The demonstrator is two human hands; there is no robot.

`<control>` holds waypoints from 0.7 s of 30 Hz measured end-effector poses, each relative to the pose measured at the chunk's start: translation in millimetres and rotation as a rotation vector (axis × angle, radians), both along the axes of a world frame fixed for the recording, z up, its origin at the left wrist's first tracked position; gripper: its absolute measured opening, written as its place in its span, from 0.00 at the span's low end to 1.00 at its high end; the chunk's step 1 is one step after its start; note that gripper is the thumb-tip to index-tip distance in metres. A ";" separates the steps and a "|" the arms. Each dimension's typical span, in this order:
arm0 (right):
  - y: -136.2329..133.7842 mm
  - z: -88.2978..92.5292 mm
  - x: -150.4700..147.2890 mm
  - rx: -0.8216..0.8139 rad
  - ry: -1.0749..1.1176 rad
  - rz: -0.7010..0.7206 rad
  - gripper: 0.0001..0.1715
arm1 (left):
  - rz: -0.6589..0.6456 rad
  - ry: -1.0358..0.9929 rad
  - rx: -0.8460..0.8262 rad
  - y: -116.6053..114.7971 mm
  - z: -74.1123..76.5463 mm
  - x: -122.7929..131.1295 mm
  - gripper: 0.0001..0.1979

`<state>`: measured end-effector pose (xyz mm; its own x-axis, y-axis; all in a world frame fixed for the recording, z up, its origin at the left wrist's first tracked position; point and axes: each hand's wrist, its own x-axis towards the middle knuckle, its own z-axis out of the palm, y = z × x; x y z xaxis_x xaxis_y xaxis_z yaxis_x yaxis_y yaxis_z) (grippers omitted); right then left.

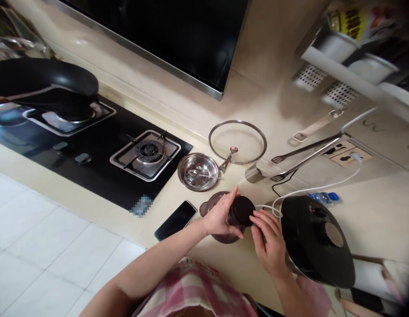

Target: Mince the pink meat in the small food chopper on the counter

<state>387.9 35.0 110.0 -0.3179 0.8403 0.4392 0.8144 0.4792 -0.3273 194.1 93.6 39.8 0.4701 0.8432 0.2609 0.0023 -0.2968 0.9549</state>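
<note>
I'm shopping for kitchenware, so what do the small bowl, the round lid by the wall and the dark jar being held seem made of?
The bowl: likely stainless steel, polished; it mirrors the light. The lid: clear glass with a metal rim; the wall shows through. The jar, gripped by the left hand: dark brown, smooth, faintly glossy, perhaps plastic or tinted glass.

Beige counter (75,193) holding a sunken black hob (102,149), steel bowl (198,171) sitting just beside it, phone (175,220) lying near the front edge, brown dish (224,238) lying under a dark jar (240,210), black cooker (316,242) standing at the right, bottle (323,197) lying behind it.
</note>
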 end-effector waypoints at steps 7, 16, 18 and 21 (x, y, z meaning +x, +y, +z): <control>-1.5 -12.2 -19.1 0.058 -0.017 -0.075 0.14 | 0.032 0.051 -0.085 0.8 -1.9 11.5 0.69; -2.4 -14.6 -34.9 0.059 -0.079 -0.194 0.09 | 0.053 0.087 -0.087 -0.2 2.8 13.8 0.65; -1.9 -13.6 -35.6 0.061 -0.080 -0.190 0.08 | 0.046 0.093 -0.088 0.0 3.8 13.5 0.65; -1.9 -12.5 -35.5 0.058 -0.082 -0.192 0.09 | 0.047 0.103 -0.097 0.1 4.2 12.8 0.65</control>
